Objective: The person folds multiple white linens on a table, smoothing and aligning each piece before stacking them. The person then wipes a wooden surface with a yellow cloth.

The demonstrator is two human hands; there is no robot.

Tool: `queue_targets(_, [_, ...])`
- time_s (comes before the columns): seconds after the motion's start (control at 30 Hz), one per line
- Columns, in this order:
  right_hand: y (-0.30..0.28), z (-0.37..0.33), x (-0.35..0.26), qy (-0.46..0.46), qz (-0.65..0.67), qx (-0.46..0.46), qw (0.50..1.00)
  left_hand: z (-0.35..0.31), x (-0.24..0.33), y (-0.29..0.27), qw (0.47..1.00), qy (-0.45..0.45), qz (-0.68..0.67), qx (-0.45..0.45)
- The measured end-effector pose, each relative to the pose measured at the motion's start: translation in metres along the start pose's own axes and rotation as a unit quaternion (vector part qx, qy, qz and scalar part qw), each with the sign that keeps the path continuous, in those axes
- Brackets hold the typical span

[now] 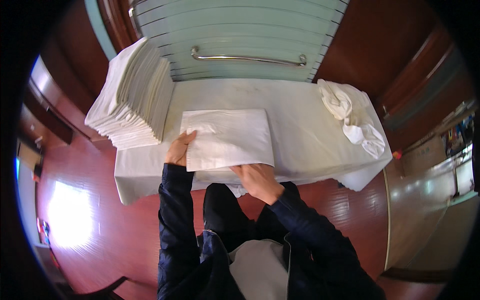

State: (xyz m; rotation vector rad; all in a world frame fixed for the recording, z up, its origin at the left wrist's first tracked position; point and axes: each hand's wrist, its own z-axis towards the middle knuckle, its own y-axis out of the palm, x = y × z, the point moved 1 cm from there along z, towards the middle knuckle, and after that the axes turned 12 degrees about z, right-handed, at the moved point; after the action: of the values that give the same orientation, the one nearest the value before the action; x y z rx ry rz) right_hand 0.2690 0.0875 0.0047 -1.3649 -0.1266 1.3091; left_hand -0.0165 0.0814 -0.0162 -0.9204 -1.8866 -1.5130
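Note:
A folded white cloth (227,137), a flat rectangle with slightly wrinkled fabric, lies near the front of the covered table. My left hand (179,149) grips its left edge, thumb on top and the other fingers hidden underneath. At the near edge, toward the right corner, my right hand (259,181) has hold of the cloth, its fingertips tucked under the fabric and out of sight. To the left stands a tall, leaning stack of folded white cloths (135,95). A loose, crumpled white cloth (350,110) lies at the table's right end.
A white tablecloth (295,130) covers the table and hangs over its front. Behind it is a frosted glass door (250,30) with a metal bar handle (247,59). Dark wooden panels flank it. The reddish floor (125,225) has a bright glare patch at left.

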Motion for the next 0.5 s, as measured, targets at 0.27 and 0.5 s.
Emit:
queue_targets(0.27, [0.040, 0.073, 0.070, 0.029, -0.066, 0.073, 0.995, -0.002, 0.004, 0.001, 0.998, 0.001, -0.047, 0.029])
queue_targets(0.5, [0.028, 0.075, 0.077, -0.013, -0.056, 0.168, 0.984, 0.003, -0.006, -0.002, 0.993, 0.034, 0.026, 0.112])
